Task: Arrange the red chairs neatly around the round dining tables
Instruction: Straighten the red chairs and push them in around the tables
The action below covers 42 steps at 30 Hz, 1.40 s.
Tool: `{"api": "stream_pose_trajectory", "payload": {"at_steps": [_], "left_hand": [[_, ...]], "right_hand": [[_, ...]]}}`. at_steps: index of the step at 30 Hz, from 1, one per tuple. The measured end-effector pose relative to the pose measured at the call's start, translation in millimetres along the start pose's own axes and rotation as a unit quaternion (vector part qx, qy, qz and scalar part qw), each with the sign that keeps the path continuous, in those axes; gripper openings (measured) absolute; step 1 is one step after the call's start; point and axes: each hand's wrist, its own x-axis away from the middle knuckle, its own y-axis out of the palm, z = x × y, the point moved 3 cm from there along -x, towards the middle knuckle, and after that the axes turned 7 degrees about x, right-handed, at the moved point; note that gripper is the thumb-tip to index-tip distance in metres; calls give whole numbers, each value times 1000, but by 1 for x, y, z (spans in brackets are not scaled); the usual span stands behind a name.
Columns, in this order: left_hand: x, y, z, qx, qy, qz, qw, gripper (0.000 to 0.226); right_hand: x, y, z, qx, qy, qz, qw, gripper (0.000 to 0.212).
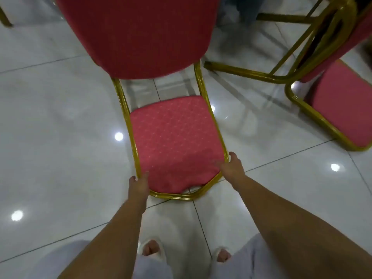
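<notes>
The red chair (175, 137) stands in the middle of the frame, facing the person. Its patterned seat cushion runs down toward the two hands, and its broad padded backrest (136, 33) fills the top centre. A gold frame (124, 109) of tubing rims the seat and rises on both sides to the backrest.

Both bare forearms reach up from the bottom edge and close in on the seat's near corners. The left hand (138, 185) sits at the lower left corner of the seat. Its thumb is on the outer side of the tube and its fingers are curled in over the cushion's edge, so the rail is pinched between them. The right hand (231, 168) takes the lower right corner the same way, thumb outside and fingers bent inward onto the fabric. That hand is a little blurred, so the fingertips themselves are hard to make out.

The cushion cloth carries a fine repeated dot pattern.

A second chair (342, 109) of the same red and gold lies at the right edge, well apart from the held one, with its legs angled toward the upper right. Everything rests on a glossy white tiled floor (50, 117) dotted with lamp reflections. At the bottom centre, toes show in white slippers (159, 256) beneath pale clothing.
</notes>
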Motion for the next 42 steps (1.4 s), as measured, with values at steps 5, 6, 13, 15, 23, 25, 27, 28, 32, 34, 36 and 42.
{"api": "stream_pose_trajectory", "payload": {"at_steps": [5,6,13,15,23,25,27,28,32,34,36,42], "left_hand": [[-93,33,-22,77,0,48,996,69],[-102,37,-25,85,11,62,994,65],[-77,-15,-12,41,73,57,995,55],[-43,-51,8,22,65,70,995,57],[168,-186,94,-30,7,4,1000,52],[229,-217,121,-13,2,-1,1000,55],[286,-248,150,-9,6,0,1000,53],[313,-262,165,-10,8,0,1000,50],[397,-304,218,13,36,-1,999,42],[426,-321,244,26,54,9,998,39],[448,-334,267,37,73,14,997,33],[487,-364,326,129,105,44,985,14]], "right_hand": [[-90,46,19,-163,87,14,983,85],[-101,52,17,-169,95,21,981,86],[-67,39,4,-203,117,-49,971,52],[-19,22,-7,-202,113,-52,972,56],[205,-98,-76,-94,133,-123,979,47],[263,-136,-102,-78,147,-136,977,40],[318,-174,-133,-58,147,-146,977,32],[343,-192,-147,-45,148,-151,976,28],[422,-247,-194,-29,138,-173,975,24],[450,-265,-216,-38,132,-176,975,22],[471,-277,-233,-58,132,-174,974,21],[516,-305,-286,-111,100,-189,971,15]]}}
